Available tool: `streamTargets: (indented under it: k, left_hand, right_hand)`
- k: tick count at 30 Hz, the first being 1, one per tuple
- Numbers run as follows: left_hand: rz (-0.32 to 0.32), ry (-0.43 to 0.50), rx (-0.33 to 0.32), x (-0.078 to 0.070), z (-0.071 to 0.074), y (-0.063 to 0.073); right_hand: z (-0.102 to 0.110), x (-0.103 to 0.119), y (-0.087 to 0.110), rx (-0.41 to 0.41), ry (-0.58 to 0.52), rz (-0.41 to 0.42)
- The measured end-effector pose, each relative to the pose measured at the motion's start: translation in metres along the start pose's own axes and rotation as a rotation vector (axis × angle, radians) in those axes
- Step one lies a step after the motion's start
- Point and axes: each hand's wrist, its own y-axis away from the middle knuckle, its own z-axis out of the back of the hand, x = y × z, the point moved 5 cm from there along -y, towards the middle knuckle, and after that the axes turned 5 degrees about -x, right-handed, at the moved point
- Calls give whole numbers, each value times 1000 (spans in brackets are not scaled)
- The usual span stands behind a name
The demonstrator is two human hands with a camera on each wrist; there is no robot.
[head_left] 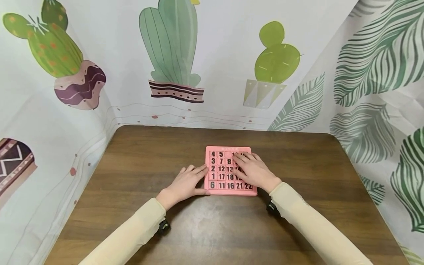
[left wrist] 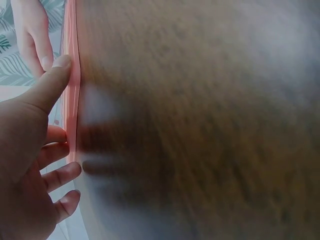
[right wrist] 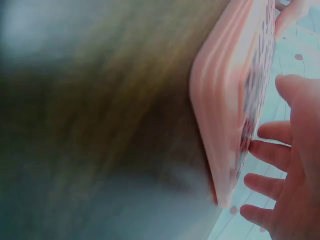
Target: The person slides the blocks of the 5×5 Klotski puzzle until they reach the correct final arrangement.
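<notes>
A pink number slide puzzle (head_left: 226,173) lies flat on the table, its square tiles printed with black numbers. A gap shows in its top row, right of the 5. My left hand (head_left: 184,183) rests at its left side: fingertips touch the left edge, and the thumb lies at the near left corner, seen against the pink side in the left wrist view. Over the right part of the puzzle spreads my right hand (head_left: 259,173), fingers extended onto the tiles and covering some numbers. In the right wrist view, one fingertip of it meets the tile face.
The brown wooden table (head_left: 145,158) surrounds the puzzle. A white cloth (head_left: 225,62) printed with cacti and leaves hangs behind the table and along its sides. Dark wrist devices sit under both cream sleeves (head_left: 308,213).
</notes>
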Motion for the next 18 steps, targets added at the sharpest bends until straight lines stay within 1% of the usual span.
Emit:
streamTargets:
  k: [2,4,8,13,15,18]
  left_hand:
    - [0,1,-3,0,1,0]
    - [-3,2,-4,0,2,0]
    - [-6,4,3,-1,2,1]
    - [-3,1,2,-1,1,0]
    - [-1,1,4,-1,1,0]
    - [-3,-5,10,-1,1,0]
  right_hand:
    - [1,0,0,-11,5,-8]
    - [3,3,-2,-31,10,2]
    - [5,14,-10,-46,-9,50]
    - [1,29,-24,10,-48,88]
    - [-1,32,-28,31,-53,86]
    - [-1,32,-30,40,-52,72]
